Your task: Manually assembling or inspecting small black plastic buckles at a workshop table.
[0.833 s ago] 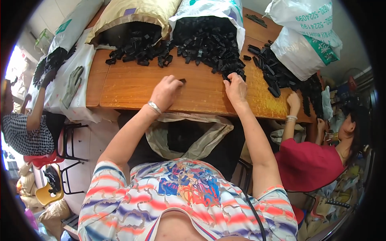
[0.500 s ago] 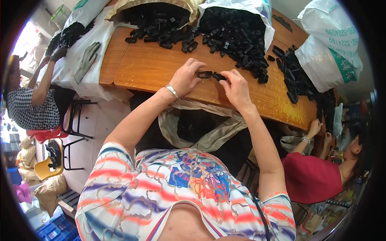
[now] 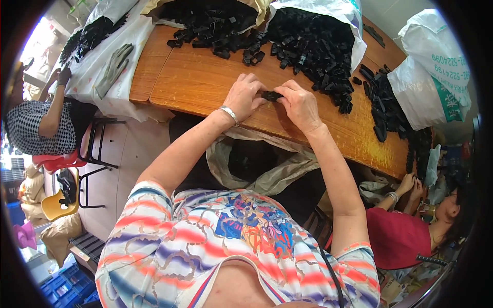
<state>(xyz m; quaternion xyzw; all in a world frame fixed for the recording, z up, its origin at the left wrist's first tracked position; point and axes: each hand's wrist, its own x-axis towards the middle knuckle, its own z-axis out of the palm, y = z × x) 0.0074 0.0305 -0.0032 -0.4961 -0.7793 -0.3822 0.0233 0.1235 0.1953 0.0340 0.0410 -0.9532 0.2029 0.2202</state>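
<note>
black parts [image 3: 270,96], perhaps two, pinched by left hand [image 3: 244,97] and right hand [image 3: 300,106] near the front edge of the counter [image 3: 197,82]: keep ends aligned, press evenly

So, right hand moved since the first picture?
Yes: the right hand moved left, clear of the black parts pile, judged against the middle white sack.

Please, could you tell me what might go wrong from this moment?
1. The dark workpiece is pinched between the fingers of the left hand and the right hand, so it could slip and fall, perhaps into the open sack below the table edge.
2. The loose black parts spilling from the white sack could scatter if the right hand bumped them.
</note>
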